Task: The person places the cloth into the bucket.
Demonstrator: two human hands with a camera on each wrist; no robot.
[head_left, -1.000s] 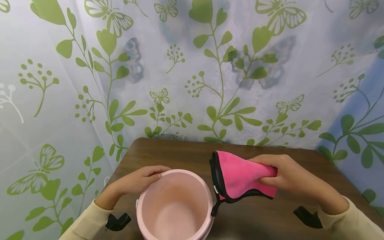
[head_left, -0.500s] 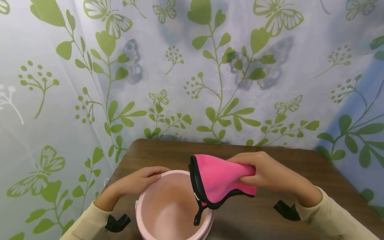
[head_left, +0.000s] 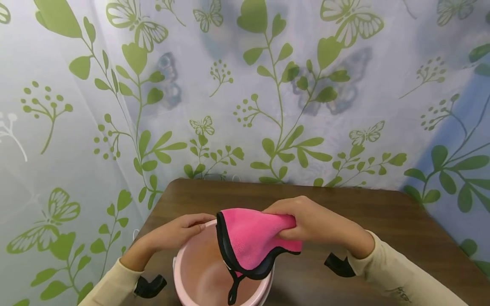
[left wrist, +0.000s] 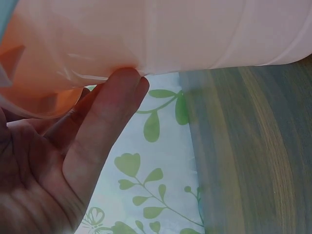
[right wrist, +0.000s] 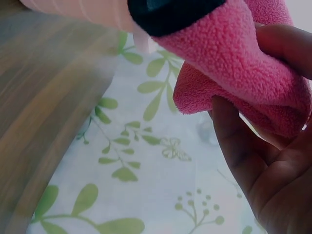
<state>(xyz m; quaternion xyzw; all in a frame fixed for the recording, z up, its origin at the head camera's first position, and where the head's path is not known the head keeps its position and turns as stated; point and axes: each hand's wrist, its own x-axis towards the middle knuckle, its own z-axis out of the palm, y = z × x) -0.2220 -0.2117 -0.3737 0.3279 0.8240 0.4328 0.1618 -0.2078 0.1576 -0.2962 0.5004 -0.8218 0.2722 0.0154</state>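
head view: a brown wood-grain bench (head_left: 383, 212) meets a leaf-and-butterfly backdrop (head_left: 229, 38). right fingers (head_left: 283, 206) grasp a pink cloth (head_left: 246, 238) over a bucket (head_left: 193, 265); left fingers (left wrist: 105, 109) grip its rim.

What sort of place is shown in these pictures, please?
Perhaps a home corner, indoors: a brown table before a curtain printed with leaves and butterflies, plus a pink bucket. Which room, I cannot tell.
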